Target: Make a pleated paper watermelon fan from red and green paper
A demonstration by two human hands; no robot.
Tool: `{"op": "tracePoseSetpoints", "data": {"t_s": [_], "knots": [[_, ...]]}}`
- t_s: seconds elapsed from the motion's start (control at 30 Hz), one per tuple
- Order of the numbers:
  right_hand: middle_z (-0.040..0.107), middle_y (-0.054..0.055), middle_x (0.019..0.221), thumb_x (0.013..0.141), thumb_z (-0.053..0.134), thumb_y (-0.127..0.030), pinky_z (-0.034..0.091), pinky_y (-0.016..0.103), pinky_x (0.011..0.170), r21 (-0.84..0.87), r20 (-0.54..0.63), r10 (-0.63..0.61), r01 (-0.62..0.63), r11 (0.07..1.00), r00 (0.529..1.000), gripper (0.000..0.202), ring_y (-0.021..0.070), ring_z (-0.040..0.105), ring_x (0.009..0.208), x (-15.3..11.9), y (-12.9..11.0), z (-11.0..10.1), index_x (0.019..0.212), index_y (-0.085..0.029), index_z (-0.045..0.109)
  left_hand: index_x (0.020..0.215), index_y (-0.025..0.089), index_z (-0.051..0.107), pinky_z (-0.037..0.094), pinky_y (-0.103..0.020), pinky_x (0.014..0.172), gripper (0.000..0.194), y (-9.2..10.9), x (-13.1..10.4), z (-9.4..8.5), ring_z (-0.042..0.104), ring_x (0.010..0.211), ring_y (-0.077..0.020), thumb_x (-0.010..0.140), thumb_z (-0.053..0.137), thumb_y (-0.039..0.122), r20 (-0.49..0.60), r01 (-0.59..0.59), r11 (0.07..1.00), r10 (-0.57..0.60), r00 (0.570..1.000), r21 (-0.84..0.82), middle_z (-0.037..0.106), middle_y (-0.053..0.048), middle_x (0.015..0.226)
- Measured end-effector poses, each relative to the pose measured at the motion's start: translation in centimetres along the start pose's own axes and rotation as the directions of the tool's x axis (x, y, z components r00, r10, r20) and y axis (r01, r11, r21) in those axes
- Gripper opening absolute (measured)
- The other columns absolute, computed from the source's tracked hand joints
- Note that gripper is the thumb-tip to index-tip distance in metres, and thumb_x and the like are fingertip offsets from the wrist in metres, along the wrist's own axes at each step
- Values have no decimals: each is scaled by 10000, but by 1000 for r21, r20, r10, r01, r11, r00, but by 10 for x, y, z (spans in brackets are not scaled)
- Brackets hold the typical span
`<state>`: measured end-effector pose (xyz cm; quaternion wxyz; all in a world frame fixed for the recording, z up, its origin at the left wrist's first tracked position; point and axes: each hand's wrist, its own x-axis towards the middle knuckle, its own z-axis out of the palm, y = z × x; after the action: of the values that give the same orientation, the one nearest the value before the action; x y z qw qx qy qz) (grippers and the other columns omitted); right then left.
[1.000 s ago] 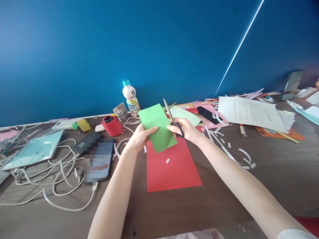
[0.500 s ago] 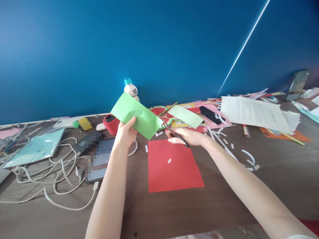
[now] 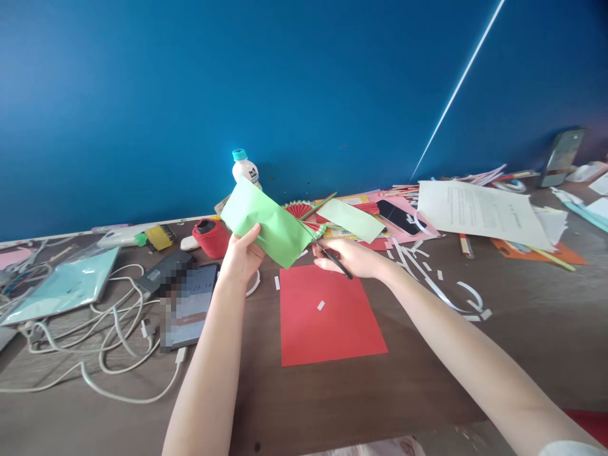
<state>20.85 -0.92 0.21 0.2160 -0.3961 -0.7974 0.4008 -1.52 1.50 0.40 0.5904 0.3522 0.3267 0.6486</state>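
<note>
A bright green paper [image 3: 273, 227] is raised above the table, pinched at its lower left edge by my left hand [image 3: 244, 252], thumb on top. My right hand [image 3: 346, 256] is closed on dark scissors [image 3: 338, 261], whose blades point up and left at the paper's right edge. Whether the blades touch the paper is hard to tell. Below the hands a red square sheet [image 3: 332, 323] lies flat with a small white scrap [image 3: 321, 305] on it. A red and green folded fan [image 3: 300, 209] is partly hidden behind the green paper.
A bottle [image 3: 245, 170] stands by the blue wall. Left are a phone [image 3: 192, 304], white cables [image 3: 130, 399] and a red roll [image 3: 211, 239]. Right are a pale green strip [image 3: 354, 220], a dark phone [image 3: 396, 216], a printed sheet [image 3: 479, 212] and white paper strips [image 3: 439, 291].
The green paper is tilted a little differently, its upper left corner now further right and bent. The scissors and my right hand have moved slightly left. The whole view has shifted slightly.
</note>
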Motion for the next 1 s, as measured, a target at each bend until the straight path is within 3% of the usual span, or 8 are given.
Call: {"op": "tracePoseSetpoints", "data": {"t_s": [0.7, 1.0], "knots": [[504, -2, 711, 799, 476, -402, 316, 244, 543, -112, -49, -7, 2, 994, 999, 223, 105, 434, 588, -1, 0, -2, 764, -184, 502, 1014, 206, 612, 528, -227, 806, 312, 1, -1, 0, 636, 936, -155, 745, 534, 70, 0, 10, 1000, -10, 1000, -21, 698, -29, 954], [489, -5, 701, 790, 482, -391, 301, 238, 532, -110, -45, -13, 9, 994, 999, 214, 101, 416, 579, -1, -1, -3, 754, -181, 503, 1011, 213, 604, 506, -263, 869, 305, 0, 0, -3, 610, 999, -176, 722, 601, 118, 26, -4, 1000, 4, 1000, 13, 686, -31, 990]]}}
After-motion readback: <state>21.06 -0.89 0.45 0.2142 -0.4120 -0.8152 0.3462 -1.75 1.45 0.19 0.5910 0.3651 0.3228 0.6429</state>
